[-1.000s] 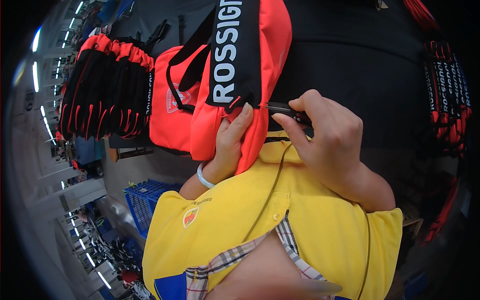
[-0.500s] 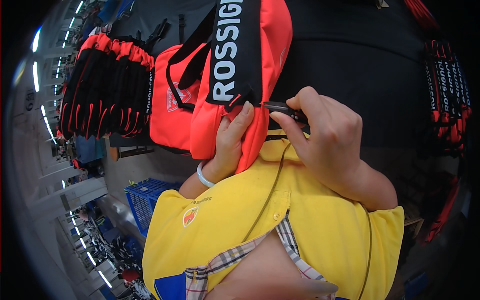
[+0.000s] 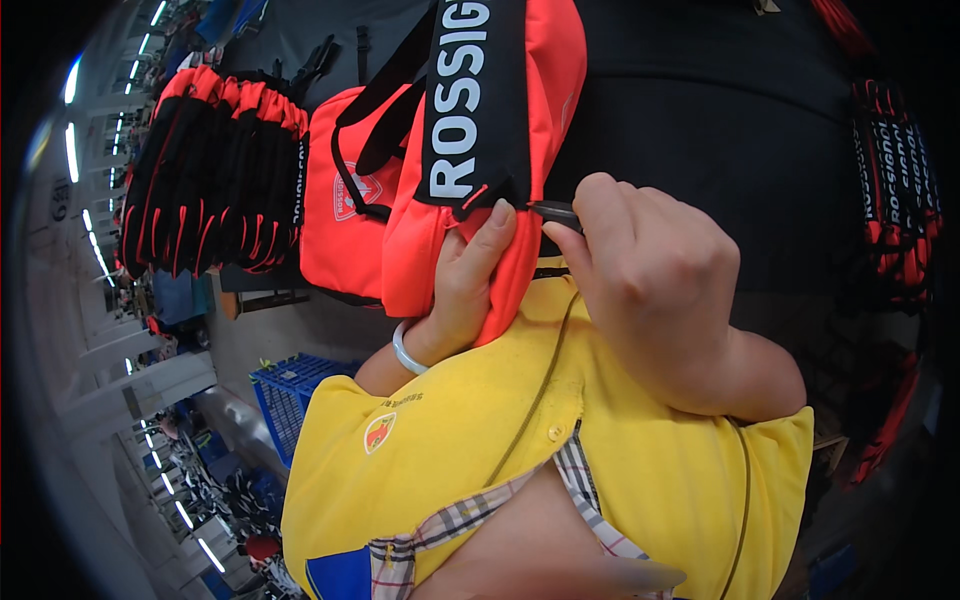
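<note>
A bright red-orange bag (image 3: 555,110) with a black lettered panel lies before me, its near end against my yellow shirt. My left hand (image 3: 470,265) grips that near end, thumb on top just under the panel's corner and a short zip pull (image 3: 474,197). From the right, my right hand (image 3: 655,275) is closed around small dark thread snips (image 3: 558,212). Their tip touches or nearly touches the bag's edge, close to my left thumb. The snips' handles are hidden in my fist, so whether the blades are apart cannot be made out.
Another red-orange bag (image 3: 335,240) with black straps lies against the left side of this one. Farther left stands a row of several black and red bags (image 3: 215,180). More stacked bags (image 3: 895,190) are at the far right of the dark table (image 3: 700,130). Below left is a blue crate (image 3: 290,395).
My right hand has shifted slightly right and toward me, its fingers curled further over the snips. The bag and my left hand have moved a little right.
</note>
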Demonstrator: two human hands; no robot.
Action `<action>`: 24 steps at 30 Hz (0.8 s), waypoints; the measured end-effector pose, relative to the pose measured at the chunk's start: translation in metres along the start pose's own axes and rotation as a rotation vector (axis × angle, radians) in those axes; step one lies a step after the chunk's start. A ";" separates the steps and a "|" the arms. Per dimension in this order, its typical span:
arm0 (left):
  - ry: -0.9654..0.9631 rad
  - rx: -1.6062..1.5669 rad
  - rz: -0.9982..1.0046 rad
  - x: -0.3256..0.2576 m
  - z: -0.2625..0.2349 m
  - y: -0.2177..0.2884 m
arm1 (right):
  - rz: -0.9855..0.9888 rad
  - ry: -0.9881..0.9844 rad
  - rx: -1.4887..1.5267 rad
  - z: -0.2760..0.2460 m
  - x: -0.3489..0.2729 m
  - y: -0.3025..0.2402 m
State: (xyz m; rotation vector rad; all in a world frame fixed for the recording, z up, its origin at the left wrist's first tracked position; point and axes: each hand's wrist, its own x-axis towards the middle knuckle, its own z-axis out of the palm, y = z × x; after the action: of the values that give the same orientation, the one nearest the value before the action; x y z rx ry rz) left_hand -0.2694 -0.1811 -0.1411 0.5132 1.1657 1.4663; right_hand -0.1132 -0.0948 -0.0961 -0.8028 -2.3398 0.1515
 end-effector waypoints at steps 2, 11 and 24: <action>-0.071 -0.050 0.025 0.001 0.002 0.000 | 0.005 -0.017 -0.037 0.000 -0.001 -0.004; -0.016 0.118 0.090 0.002 0.014 0.001 | -0.008 0.060 -0.069 0.008 -0.003 0.005; -0.019 -0.101 -0.122 0.000 0.000 0.002 | 0.477 -0.010 0.908 0.027 -0.012 0.031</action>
State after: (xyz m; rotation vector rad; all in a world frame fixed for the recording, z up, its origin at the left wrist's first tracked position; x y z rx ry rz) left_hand -0.2700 -0.1811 -0.1390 0.3789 1.0831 1.4044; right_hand -0.1063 -0.0745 -0.1330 -0.8318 -1.7321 1.3003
